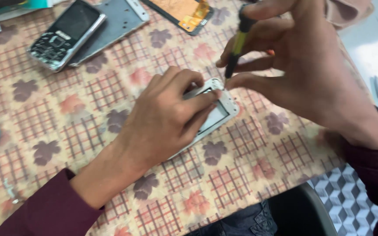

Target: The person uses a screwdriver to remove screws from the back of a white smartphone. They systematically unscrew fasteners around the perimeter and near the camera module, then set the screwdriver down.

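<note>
Lying flat on the patterned tablecloth (66, 126) near the middle of the view, the phone frame (220, 109) has its long axis on a diagonal, from lower left under the palm up to its rounded top end at upper right. It is a thin silver-white shell with a pale rectangular opening; much of it is hidden by the left hand (167, 118), which presses down on it with fingers curled over the upper edge. The right hand (302, 65) pinches a screwdriver (236, 48) with a yellow-and-black handle, held nearly upright and leaning slightly, its tip meeting the frame's top end. Well apart, at the upper left, a keypad phone (64, 35) lies beside a grey back plate (117, 19), both tilted the same diagonal way. A part with orange flex (184, 13) sits at the top edge.
</note>
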Available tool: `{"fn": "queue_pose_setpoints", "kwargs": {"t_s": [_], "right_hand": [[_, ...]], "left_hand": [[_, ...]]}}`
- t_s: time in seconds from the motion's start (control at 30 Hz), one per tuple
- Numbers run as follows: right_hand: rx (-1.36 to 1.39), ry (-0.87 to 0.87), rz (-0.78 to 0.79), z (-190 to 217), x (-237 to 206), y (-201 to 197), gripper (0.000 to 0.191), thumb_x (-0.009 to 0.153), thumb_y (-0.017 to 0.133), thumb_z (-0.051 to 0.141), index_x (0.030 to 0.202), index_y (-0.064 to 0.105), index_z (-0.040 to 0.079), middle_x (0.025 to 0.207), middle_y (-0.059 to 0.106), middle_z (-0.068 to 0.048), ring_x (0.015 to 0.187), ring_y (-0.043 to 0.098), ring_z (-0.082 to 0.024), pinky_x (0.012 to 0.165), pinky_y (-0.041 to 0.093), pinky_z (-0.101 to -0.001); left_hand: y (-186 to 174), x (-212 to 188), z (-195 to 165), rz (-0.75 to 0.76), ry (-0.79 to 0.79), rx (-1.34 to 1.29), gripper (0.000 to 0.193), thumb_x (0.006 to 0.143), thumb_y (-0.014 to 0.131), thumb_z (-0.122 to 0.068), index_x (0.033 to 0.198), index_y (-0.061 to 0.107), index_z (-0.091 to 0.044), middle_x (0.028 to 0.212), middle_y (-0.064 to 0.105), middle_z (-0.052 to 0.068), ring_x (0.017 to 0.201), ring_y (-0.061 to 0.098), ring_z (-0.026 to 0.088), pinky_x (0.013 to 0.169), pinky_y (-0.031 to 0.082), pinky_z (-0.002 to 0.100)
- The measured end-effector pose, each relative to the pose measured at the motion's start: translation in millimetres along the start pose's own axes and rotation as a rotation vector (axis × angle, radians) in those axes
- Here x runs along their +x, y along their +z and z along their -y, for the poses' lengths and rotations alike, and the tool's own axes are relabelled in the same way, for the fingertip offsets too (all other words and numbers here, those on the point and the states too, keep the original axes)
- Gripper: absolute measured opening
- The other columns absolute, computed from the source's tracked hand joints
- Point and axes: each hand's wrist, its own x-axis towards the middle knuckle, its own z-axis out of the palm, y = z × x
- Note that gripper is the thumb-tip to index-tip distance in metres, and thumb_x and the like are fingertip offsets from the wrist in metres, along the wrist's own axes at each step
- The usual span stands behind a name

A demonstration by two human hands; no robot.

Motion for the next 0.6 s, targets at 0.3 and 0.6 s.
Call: {"fn": "queue_pose_setpoints", "kwargs": {"t_s": [0.3, 0.6], "right_hand": [[-0.115, -0.205, -0.053, -21.3, -25.2, 21.3, 0.063, 0.087, 0.076, -0.011, 0.12, 0.023, -0.004, 0.121, 0.053, -0.032, 0.115, 0.069, -0.04, 0.094, 0.066, -0.0441], [0.056, -0.074, -0.086, 1.6, -6.8, 3.2, 0.067, 0.094, 0.078, -0.009, 0.135, 0.025, -0.003, 0.113, 0.063, -0.026, 0.107, 0.075, -0.033, 0.092, 0.068, -0.0413]], "left_hand": [[5.0, -10.1, 2.1, 0.044, -0.033, 0.014, 0.014, 0.094, 0.078, -0.019, 0.102, 0.079, -0.008, 0.101, 0.067, 0.01, 0.093, 0.064, 0.022, 0.078, 0.054, 0.038], [7.7, -8.5, -1.1, 0.031, -0.01, -0.006, 0.017, 0.093, 0.078, -0.02, 0.106, 0.079, -0.009, 0.104, 0.068, 0.01, 0.095, 0.065, 0.022, 0.077, 0.054, 0.036]]}}
